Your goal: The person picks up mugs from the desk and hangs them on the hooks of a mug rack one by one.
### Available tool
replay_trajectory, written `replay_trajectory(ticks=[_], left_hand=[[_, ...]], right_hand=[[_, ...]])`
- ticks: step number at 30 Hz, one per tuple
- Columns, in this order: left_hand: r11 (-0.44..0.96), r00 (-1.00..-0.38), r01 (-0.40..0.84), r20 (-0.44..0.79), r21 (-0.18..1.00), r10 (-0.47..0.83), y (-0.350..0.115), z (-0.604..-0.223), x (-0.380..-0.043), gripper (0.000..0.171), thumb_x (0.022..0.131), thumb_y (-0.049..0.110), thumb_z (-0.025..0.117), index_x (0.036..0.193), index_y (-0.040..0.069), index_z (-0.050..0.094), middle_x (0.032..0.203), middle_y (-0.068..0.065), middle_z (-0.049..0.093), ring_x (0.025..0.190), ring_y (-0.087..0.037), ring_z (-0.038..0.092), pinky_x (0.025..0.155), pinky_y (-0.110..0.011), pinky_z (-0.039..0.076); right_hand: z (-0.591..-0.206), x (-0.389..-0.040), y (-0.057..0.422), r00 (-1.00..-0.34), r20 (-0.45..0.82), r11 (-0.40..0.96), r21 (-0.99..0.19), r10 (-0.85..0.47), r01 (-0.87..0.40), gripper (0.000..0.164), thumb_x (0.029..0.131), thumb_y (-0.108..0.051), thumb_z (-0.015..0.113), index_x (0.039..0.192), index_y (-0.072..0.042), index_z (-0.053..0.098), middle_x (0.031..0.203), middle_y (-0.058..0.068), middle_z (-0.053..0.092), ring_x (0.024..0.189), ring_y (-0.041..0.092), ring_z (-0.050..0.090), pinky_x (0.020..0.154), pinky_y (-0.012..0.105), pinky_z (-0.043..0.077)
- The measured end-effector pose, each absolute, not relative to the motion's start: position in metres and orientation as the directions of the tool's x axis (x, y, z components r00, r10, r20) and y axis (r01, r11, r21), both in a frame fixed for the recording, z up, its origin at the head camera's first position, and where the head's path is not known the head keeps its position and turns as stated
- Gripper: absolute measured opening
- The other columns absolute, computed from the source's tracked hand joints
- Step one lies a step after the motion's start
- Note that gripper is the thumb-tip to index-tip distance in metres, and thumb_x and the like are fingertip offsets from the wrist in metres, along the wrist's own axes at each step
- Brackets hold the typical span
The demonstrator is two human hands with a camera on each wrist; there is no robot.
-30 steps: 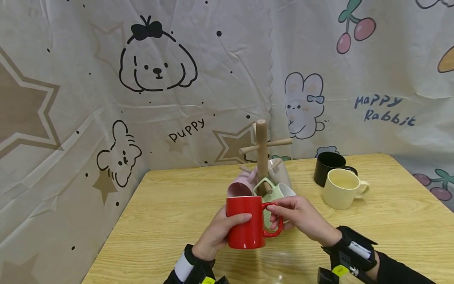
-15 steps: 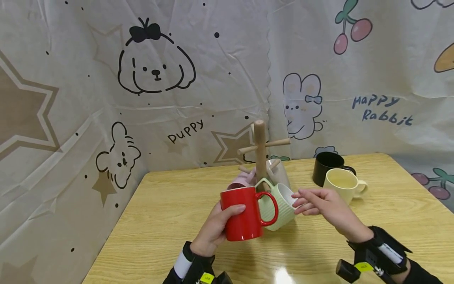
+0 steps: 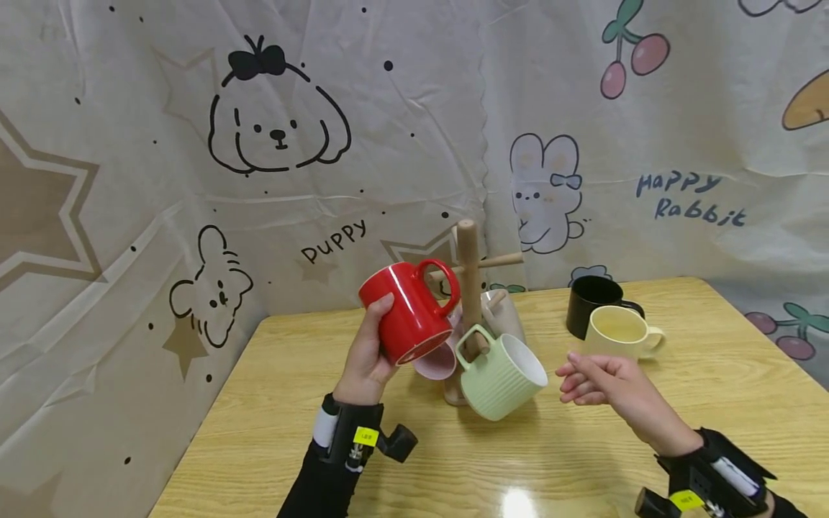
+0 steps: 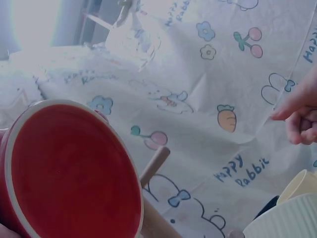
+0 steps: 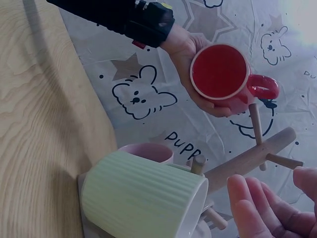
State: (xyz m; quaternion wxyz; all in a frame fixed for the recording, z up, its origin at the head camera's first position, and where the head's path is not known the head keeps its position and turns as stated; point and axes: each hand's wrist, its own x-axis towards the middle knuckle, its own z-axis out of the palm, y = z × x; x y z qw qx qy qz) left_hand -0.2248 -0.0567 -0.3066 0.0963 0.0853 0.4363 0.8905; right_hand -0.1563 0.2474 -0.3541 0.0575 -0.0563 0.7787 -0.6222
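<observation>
My left hand [image 3: 364,363] grips a red mug [image 3: 414,313] round its body, tilted, with its bottom towards the head camera. The mug's handle is beside the upper pegs of a wooden mug tree [image 3: 468,248]; I cannot tell whether a peg passes through it. On the tree's lower pegs hang a ribbed pale green mug [image 3: 499,381], a pink mug [image 3: 435,363] partly hidden by the red one, and a whitish mug [image 3: 510,320] behind. To the right of the green mug, my right hand [image 3: 612,392] holds nothing, its fingers loosely bent.
A pale yellow mug [image 3: 615,334] stands upright on the wooden table [image 3: 272,432] beyond my right hand. Just behind it is a black mug [image 3: 586,306]. A printed cloth [image 3: 414,165] hangs along the table's back and left edges.
My right hand has let go of the red mug's handle and moved right. My left hand has lifted the red mug up to the tree's upper pegs and tilted it.
</observation>
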Motion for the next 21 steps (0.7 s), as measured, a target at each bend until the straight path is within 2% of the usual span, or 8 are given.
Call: replay_trajectory(ticks=[8,21], left_hand=[[-0.624,-0.967,-0.121,0.05,0.772,0.249,-0.053,-0.316,-0.243,0.052,0.084,0.03,0.055,0.129,0.015,0.033,0.118,-0.001,0.048,0.106,-0.015,0.05,0.083,-0.027,0.051],[-0.642,-0.96,-0.179,0.008,0.745,0.278,-0.047,-0.325,-0.262,0.053,0.086,0.029,0.053,0.132,0.015,0.03,0.123,-0.002,0.044,0.113,-0.018,0.044,0.084,-0.027,0.051]], right_hand=[[-0.361,-0.156,0.246,-0.985,-0.043,0.225,-0.974,-0.166,0.005,0.053,0.099,-0.036,0.039,0.107,0.014,0.056,0.08,-0.001,0.066,0.077,0.013,0.068,0.07,0.03,0.056],[-0.363,-0.157,0.247,-0.987,-0.043,0.226,-0.974,-0.153,0.007,0.052,0.098,-0.037,0.04,0.106,0.012,0.058,0.081,0.0,0.065,0.077,0.013,0.067,0.07,0.029,0.056]])
